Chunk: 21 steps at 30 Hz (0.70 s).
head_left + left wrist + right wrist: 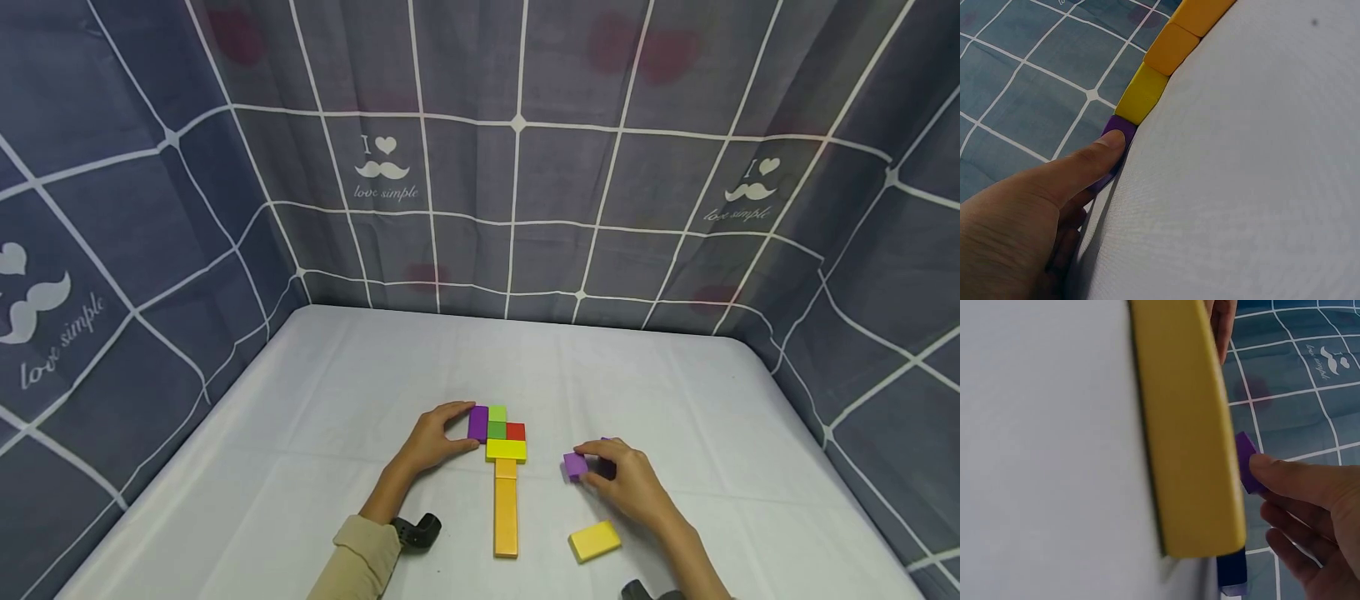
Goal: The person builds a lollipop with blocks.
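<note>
A purple block (pixel 477 423) stands at the upper left of a joined figure of blocks, pinched at its ends between thumb and fingers of my left hand (pixel 433 439). In the left wrist view, the thumb of the left hand (pixel 1054 194) lies on the purple block (pixel 1110 169), next to a yellow block (pixel 1142 94). To the right of the figure, my right hand (pixel 628 483) pinches a small purple block (pixel 575 466). The right wrist view shows this block (pixel 1247 464) between thumb and forefinger of the right hand (pixel 1316 512).
The figure has green blocks (pixel 497 422), a red block (pixel 516 431), a yellow bar (pixel 506 451) and a long orange bar (pixel 506 521). A loose yellow block (pixel 595 542) lies nearer the front. A dark blue block (pixel 1232 572) shows beyond it in the right wrist view.
</note>
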Available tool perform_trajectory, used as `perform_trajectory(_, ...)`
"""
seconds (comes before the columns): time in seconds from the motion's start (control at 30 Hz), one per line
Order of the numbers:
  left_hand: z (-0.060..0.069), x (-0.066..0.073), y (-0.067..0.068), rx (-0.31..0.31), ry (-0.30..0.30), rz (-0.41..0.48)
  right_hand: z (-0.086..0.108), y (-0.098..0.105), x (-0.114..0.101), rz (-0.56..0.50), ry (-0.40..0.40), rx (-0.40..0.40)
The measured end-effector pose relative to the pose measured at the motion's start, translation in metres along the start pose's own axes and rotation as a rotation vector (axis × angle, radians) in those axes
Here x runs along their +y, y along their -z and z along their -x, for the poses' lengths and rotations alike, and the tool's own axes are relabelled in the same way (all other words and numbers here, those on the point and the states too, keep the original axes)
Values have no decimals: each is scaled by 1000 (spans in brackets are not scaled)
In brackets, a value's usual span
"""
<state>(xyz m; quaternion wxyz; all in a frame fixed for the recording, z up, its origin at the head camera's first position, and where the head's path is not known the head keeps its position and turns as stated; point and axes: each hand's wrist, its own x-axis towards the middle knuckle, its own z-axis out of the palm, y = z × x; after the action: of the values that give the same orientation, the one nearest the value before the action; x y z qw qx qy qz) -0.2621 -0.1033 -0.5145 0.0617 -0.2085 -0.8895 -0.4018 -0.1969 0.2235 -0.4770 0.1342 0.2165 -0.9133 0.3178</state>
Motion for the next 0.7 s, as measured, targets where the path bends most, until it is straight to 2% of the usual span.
perform_trajectory(0.23,0,1,1,-6,8,7,-11,4,-8,3,14,40)
perform_trajectory(0.47,0,1,2,-8,14,7,-32,6,-22,18,25,91)
perform_trajectory(0.7,-1,2,2,-12,20,5,-53,-1,-31,-34,17,92)
